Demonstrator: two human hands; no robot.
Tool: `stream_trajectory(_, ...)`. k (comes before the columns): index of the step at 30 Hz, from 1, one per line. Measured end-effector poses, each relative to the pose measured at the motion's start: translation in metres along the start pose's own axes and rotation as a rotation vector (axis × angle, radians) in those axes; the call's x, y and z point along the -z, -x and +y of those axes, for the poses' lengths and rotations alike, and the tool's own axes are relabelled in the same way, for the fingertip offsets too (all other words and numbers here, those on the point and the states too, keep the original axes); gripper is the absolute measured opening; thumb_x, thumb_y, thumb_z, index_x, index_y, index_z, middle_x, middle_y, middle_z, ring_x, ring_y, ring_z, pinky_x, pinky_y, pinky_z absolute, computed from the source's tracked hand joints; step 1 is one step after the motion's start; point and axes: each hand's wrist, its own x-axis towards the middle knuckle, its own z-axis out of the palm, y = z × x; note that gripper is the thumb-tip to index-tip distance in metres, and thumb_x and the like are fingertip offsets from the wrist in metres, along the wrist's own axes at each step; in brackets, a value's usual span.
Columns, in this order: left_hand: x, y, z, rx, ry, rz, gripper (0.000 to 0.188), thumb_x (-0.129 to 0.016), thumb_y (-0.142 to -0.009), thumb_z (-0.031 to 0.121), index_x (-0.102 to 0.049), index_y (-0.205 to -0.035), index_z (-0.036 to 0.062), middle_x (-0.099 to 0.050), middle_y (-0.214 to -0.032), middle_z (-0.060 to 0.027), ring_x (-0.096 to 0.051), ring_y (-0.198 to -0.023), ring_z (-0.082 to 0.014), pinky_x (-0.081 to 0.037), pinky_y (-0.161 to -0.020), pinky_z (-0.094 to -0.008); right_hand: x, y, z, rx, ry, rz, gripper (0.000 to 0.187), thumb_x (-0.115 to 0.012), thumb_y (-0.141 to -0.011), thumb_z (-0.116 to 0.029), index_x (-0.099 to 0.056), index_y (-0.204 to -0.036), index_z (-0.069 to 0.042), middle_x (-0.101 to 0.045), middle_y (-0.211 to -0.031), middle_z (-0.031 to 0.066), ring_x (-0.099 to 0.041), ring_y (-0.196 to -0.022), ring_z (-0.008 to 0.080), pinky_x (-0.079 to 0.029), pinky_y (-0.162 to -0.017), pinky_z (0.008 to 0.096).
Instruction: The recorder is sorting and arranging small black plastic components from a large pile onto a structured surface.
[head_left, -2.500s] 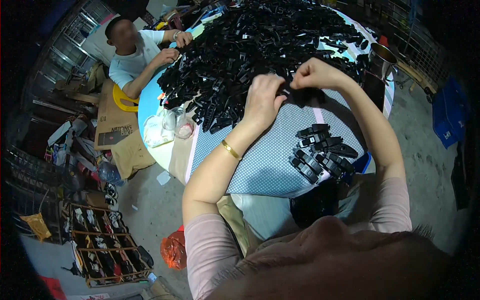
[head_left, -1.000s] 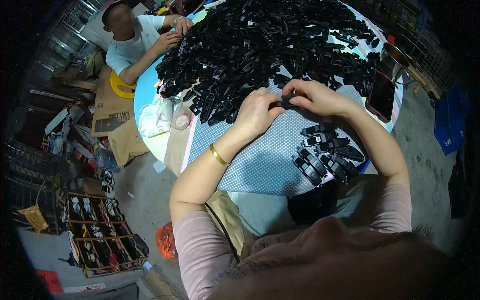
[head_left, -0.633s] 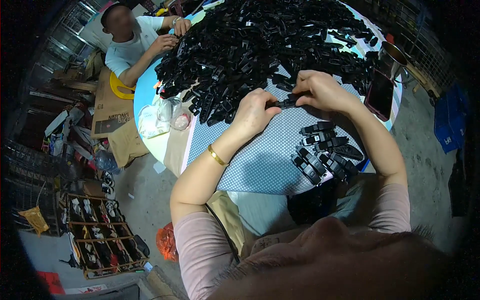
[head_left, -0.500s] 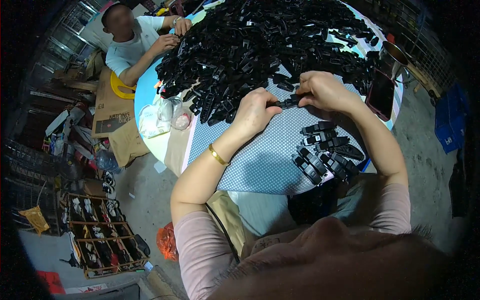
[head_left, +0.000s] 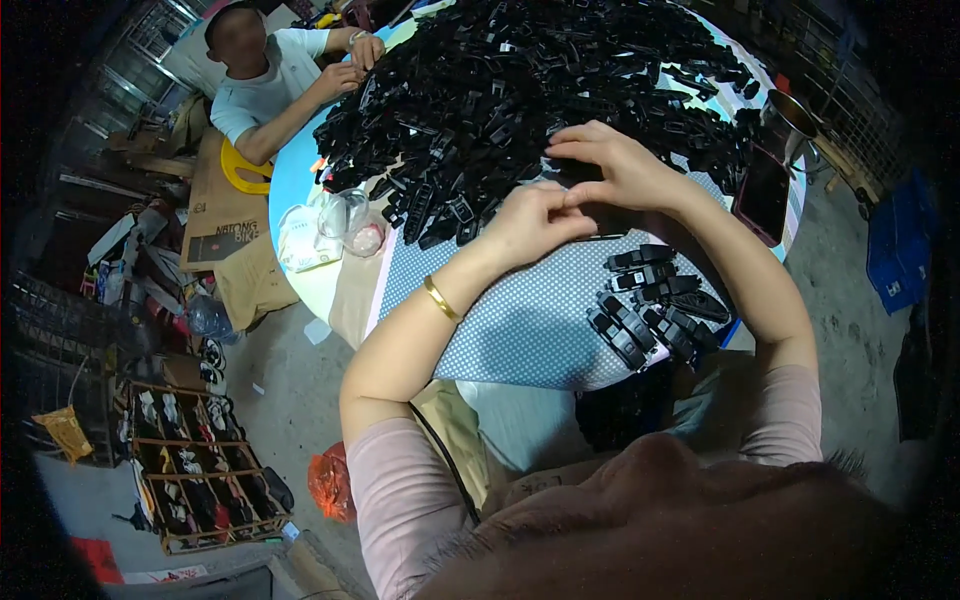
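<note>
My left hand is closed low over the patterned cloth, a gold bangle on its wrist. The thin dark edge of a black plastic piece shows by its fingertips; the rest is covered. My right hand hovers just beyond it, thumb close to the left fingers and other fingers stretched apart over the near edge of a big heap of black plastic parts. Nothing shows in its grasp. Several similar black pieces lie grouped on the cloth, toward me from my hands.
The round table carries a clear plastic cup at left, a dark phone-like slab and a metal cup at right. Across at the far left, a co-worker's hands are at the heap. A blue crate stands on the floor.
My right hand has let go of the black piece held between both hands and moved left and away, its fingers opening over the heap's edge. My left hand has shifted slightly right.
</note>
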Motion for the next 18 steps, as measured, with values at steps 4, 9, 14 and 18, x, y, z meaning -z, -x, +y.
stream_trajectory(4, 0.004, 0.0, -0.006, -0.012, -0.126, 0.044, 0.021, -0.067, -0.082, 0.024, -0.068, -0.08, 0.0031, -0.059, -0.073, -0.0119, -0.058, -0.072, -0.027, -0.047, -0.066, -0.0379, -0.009, -0.019, 0.008, 0.014, 0.009, 0.082, 0.05, -0.068, -0.078, -0.027, -0.059, -0.119, -0.001, -0.056, -0.125, 0.0166, -0.049, -0.117, 0.0331, -0.039, -0.1, 0.0414)
stream_trajectory(9, -0.007, -0.001, -0.009, -0.063, -0.353, 0.154, 0.015, -0.067, -0.079, 0.018, -0.067, -0.079, 0.0024, -0.06, -0.084, -0.0139, -0.056, -0.081, -0.0321, -0.047, -0.075, -0.0399, -0.015, -0.034, 0.03, -0.037, 0.311, 0.158, 0.034, -0.063, -0.082, -0.023, -0.062, -0.111, -0.004, -0.062, -0.108, 0.012, -0.055, -0.106, 0.0283, -0.044, -0.089, 0.0412)
stream_trajectory(14, -0.001, 0.004, -0.01, 0.023, -0.368, 0.275, 0.03, -0.069, -0.077, 0.013, -0.06, -0.102, -0.0004, -0.057, -0.094, -0.0167, -0.057, -0.082, -0.0333, -0.048, -0.076, -0.0397, -0.008, -0.039, 0.023, -0.072, 0.424, 0.049, 0.027, -0.069, -0.072, -0.017, -0.068, -0.097, -0.006, -0.064, -0.09, 0.0092, -0.06, -0.093, 0.0284, -0.046, -0.082, 0.0407)
stream_trajectory(18, 0.0, 0.001, 0.004, 0.203, -0.198, 0.443, 0.048, -0.07, -0.078, 0.013, -0.049, -0.119, -0.0009, -0.053, -0.106, -0.0167, -0.06, -0.08, -0.0311, -0.051, -0.072, -0.0376, 0.021, -0.019, 0.007, -0.253, 0.202, 0.113, 0.022, -0.071, -0.075, -0.014, -0.069, -0.092, 0.0, -0.066, -0.087, 0.0126, -0.065, -0.076, 0.027, -0.051, -0.069, 0.0343)
